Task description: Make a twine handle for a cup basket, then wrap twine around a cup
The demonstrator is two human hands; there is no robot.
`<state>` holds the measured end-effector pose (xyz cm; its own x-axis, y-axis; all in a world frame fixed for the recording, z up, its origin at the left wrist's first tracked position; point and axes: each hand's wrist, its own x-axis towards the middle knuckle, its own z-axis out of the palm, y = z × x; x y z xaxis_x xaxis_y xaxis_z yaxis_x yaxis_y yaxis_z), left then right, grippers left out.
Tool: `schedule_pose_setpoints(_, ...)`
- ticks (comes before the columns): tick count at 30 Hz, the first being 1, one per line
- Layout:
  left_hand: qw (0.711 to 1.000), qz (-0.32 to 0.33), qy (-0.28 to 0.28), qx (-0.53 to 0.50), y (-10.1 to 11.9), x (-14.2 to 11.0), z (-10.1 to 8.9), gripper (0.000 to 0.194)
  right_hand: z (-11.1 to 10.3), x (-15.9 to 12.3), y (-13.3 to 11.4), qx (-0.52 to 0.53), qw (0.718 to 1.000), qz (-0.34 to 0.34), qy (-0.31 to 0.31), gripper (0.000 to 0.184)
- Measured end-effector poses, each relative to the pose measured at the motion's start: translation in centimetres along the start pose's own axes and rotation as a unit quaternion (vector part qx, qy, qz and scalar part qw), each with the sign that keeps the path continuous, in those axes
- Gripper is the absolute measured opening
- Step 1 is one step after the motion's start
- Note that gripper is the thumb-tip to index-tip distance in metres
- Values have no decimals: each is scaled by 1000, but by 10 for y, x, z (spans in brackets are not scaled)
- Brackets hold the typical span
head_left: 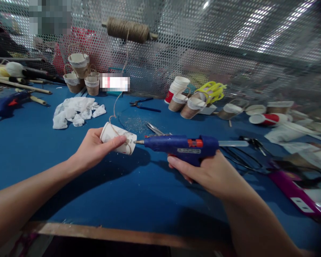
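My left hand [95,148] grips a white paper cup [117,137] lying on its side above the blue table, thumb pressed along its wall. A strand of jute twine [119,96] runs from the cup up to a spool [127,30] mounted on the mesh wall. My right hand [211,173] holds a blue hot glue gun [186,145] level, with its metal nozzle touching the cup's rim end where the twine sits. A clear glue stick pokes out of the gun's back.
Crumpled white tissue [76,110] lies at the left. Twine-wrapped cups [80,73] stand at the back left and more cups [188,103] at the back middle. Pliers [144,104], scissors [153,128], a second glue gun [9,103], and a purple device [296,189] lie around.
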<state>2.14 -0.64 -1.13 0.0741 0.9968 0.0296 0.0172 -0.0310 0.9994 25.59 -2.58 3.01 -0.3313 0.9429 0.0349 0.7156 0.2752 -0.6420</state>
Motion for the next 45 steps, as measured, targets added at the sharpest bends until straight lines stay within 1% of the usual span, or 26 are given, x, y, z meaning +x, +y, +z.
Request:
schedule_pose_setpoints(2,1000,9,11,17,1,-1,0,20,0,0,0,-11,1000,-7,-4,28)
schedule_pose_setpoints(4,999,19,19,36,3,-2,0,20,-1,0,-1,-13,1000,3,2,30)
schedule_pose_setpoints(7,997,43,16,62,4,-3,0,17,-2,1,-1,-8,1000,12,9,30)
schedule_pose_setpoints(11,993,81,7,89,3,-4,0,11,-2,1,1,-21,999,-19,21,26)
schedule_pose_setpoints(16,983,121,3,137,3,-6,-1,8,-1,1,1,-63,996,-40,49,24)
schedule_pose_setpoints(19,977,138,-6,160,3,-6,-2,8,-1,1,1,-81,994,-45,59,19)
schedule_pose_setpoints(23,968,160,-2,196,2,-6,-3,13,-1,0,2,-99,993,-35,58,25)
schedule_pose_setpoints(26,960,178,8,218,1,-6,-3,17,0,0,5,-102,993,-32,51,24)
schedule_pose_setpoints(29,953,196,7,233,1,-5,-3,17,0,0,5,-105,993,-24,43,25)
schedule_pose_setpoints(34,937,258,8,236,-2,-4,-4,20,-1,-1,3,-109,993,-14,50,22)
schedule_pose_setpoints(36,933,274,8,233,-2,-3,-4,20,-1,-1,4,-116,992,-22,46,21)
schedule_pose_setpoints(39,929,290,5,230,-3,-3,-3,19,-1,-1,5,-117,991,-42,47,25)
schedule_pose_setpoints(43,923,306,-11,234,-3,-3,-4,19,0,0,6,-104,991,-54,59,21)
schedule_pose_setpoints(45,921,307,-19,237,-3,-3,-5,19,0,0,5,-103,992,-54,57,22)
